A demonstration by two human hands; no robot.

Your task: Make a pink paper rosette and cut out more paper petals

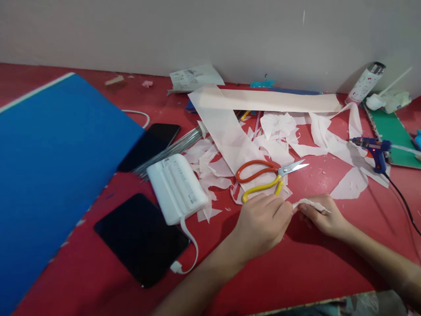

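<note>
Both hands meet over the red table, right of centre. My left hand point(263, 221) is closed around one end of a thin, whitish piece of paper point(312, 203). The other end of this twisted piece is pinched by the thumb and fingers of my right hand point(324, 215). Just beyond my left hand lie scissors point(276, 173) with one red and one yellow handle, their blades slightly apart and pointing right. Pale pink paper scraps point(212, 169) and a ruffled paper flower point(278, 126) are spread behind the scissors. What my left fingertips grip is partly hidden.
A blue glue gun point(376, 151) with a black cord lies at the right, near a patterned bottle point(365, 83) and a green board point(394, 136). At left are a large blue board point(62, 175), a white power bank point(177, 188), a black tablet point(141, 239) and wire rods point(174, 147).
</note>
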